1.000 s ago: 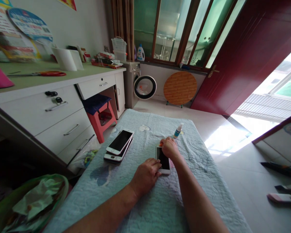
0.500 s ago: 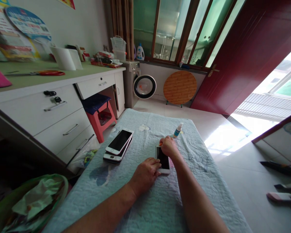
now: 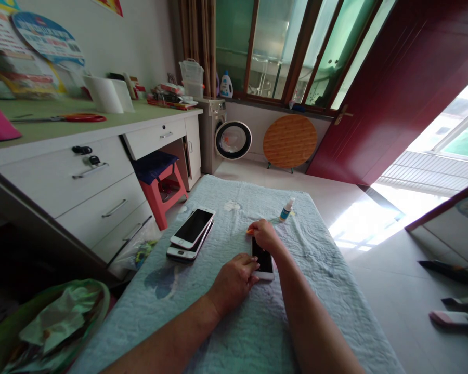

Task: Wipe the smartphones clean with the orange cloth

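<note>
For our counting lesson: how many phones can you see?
3. One phone lies beneath the left hand and right hand; to their left, a top phone rests on a lower phone. Another may be hidden underneath.

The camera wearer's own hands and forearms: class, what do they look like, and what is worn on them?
The left hand and right hand wear no gloves. Both the left forearm and right forearm are bare, without visible sleeves, watch or bracelet. Rings are too small to rule out.
</note>
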`<action>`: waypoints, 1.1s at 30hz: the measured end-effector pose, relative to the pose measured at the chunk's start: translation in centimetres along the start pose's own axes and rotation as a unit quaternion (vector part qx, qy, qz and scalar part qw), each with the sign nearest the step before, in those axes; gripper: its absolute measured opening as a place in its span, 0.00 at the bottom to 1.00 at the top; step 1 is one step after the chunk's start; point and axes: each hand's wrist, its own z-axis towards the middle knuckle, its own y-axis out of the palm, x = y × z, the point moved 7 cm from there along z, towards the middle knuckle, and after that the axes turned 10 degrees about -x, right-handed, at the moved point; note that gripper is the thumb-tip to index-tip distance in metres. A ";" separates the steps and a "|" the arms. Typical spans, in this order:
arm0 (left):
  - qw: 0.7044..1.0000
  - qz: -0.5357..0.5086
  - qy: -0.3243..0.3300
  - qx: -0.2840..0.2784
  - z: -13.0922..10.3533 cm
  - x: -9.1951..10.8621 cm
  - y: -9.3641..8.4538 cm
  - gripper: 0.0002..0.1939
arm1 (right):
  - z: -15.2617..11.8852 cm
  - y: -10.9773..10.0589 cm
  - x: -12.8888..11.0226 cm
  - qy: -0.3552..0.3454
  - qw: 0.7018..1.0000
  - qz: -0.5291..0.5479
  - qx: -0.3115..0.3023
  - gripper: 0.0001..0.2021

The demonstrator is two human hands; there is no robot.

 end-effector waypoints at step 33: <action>0.999 -0.041 0.014 0.002 -0.2 0.6 -0.6 0.11 | -8.9 -0.2 -0.6 -0.080 0.996 -0.049 0.008 0.11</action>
